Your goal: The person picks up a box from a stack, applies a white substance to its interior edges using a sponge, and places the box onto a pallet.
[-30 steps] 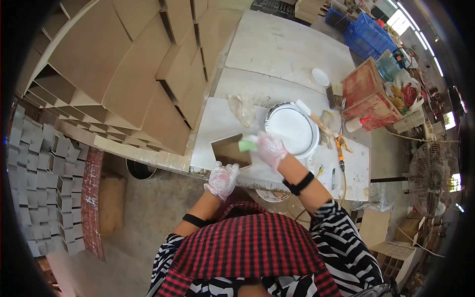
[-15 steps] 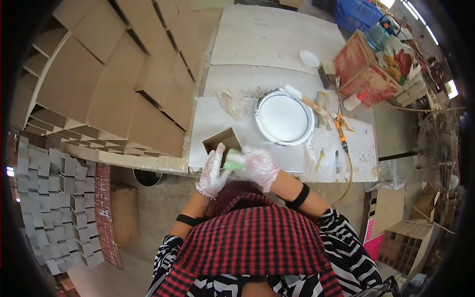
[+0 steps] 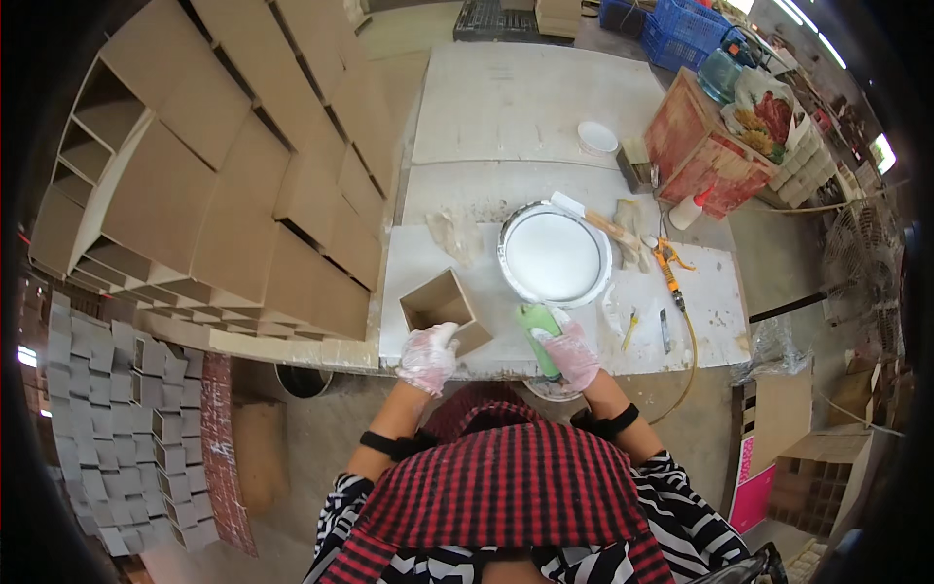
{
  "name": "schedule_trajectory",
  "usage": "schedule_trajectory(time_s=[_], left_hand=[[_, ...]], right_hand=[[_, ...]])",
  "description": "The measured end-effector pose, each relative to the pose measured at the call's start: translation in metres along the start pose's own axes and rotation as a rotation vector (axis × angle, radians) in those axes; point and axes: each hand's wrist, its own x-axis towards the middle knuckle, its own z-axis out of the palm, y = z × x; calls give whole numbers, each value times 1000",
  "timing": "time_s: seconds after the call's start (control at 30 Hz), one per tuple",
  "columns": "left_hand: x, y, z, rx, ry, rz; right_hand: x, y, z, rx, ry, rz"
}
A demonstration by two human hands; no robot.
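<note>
An open box of brown board (image 3: pixel 443 300) lies on the table near its front edge, its hollow side facing up and to the left. My left hand (image 3: pixel 429 357), in a whitened glove, is closed on the box's near edge. My right hand (image 3: pixel 572 356), gloved and smeared white too, grips a flat green pad (image 3: pixel 536 329) to the right of the box, apart from it. Just beyond that hand stands a round tub of white paint (image 3: pixel 553 255). A wide brush (image 3: pixel 598 222) with a wooden handle rests across the tub's rim.
Stacked brown boxes (image 3: pixel 233 195) rise at my left. An orange air gun (image 3: pixel 669 263) with a hose, a white bottle with a red cap (image 3: pixel 689 210) and a red-stained crate (image 3: pixel 705 146) stand right. Crumpled plastic (image 3: pixel 451 237) lies behind the box. Grey boxes (image 3: pixel 107 409) are stacked lower left.
My right hand has moved away from the box to the right, carrying the green pad. My left hand has shifted slightly right and down, onto the box's near edge; the box has turned.
</note>
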Motion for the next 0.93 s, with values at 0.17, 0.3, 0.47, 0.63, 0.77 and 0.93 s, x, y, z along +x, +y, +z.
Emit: schedule_trajectory(time_s=[0.17, 0.3, 0.47, 0.63, 0.77, 0.93], left_hand=[[-9, -51, 20, -1158, 143, -268], [-14, -98, 69, -873, 139, -204], [-19, -97, 79, -1368, 64, -181], [-11, -90, 79, -1348, 23, -233], [-17, -106, 92, -1418, -16, -237], [-18, -109, 93, -1231, -21, -188]], right_hand=[[-10, -3, 8, 494, 72, 154], [-6, -18, -4, 283, 134, 168], [20, -60, -33, -538, 160, 129], [74, -33, -41, -1048, 51, 48], [92, -29, -30, -1154, -44, 92], [107, -19, -24, -1284, -194, 205]])
